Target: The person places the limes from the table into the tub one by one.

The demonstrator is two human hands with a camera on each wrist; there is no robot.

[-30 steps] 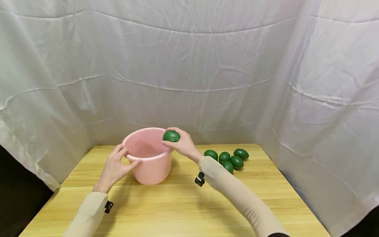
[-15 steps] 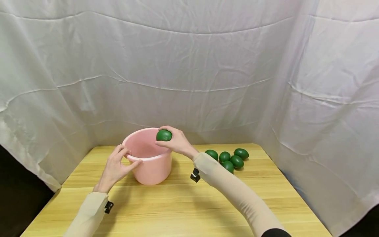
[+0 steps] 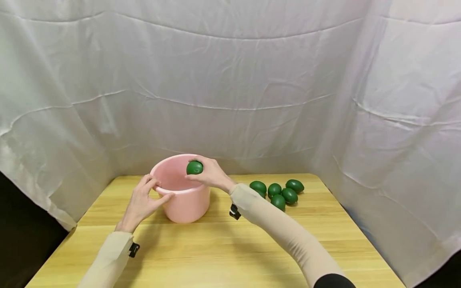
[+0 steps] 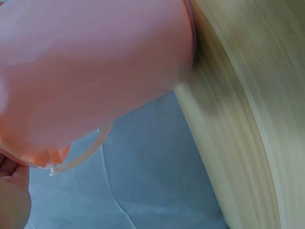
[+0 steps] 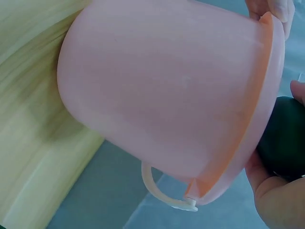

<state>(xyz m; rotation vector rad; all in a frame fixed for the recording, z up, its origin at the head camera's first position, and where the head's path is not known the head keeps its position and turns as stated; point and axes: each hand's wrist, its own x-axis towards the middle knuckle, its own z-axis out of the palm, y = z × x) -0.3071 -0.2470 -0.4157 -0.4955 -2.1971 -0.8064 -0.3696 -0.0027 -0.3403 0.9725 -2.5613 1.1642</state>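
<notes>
A pink bucket (image 3: 185,208) stands on the wooden table, and my left hand (image 3: 141,202) grips its near-left rim between thumb and fingers. Over the right part of the opening, my right hand (image 3: 212,175) holds a smooth dark green avocado (image 3: 195,167) with thumb and fingers around it. In the right wrist view the avocado (image 5: 286,138) shows just beyond the bucket's rim, partly hidden by it and by the hand. The bucket's floor is out of sight. Its pale carrying handle (image 4: 90,151) hangs on the outside, as the left wrist view shows.
Several more avocados (image 3: 278,202) lie grouped on the table (image 3: 216,256) to the right of the bucket, one partly behind my right sleeve. A pale grey cloth (image 3: 230,88) hangs behind and at both sides of the table.
My right hand has carried the avocado leftward, from the bucket's right rim to over its opening. The left hand keeps its grip on the rim.
</notes>
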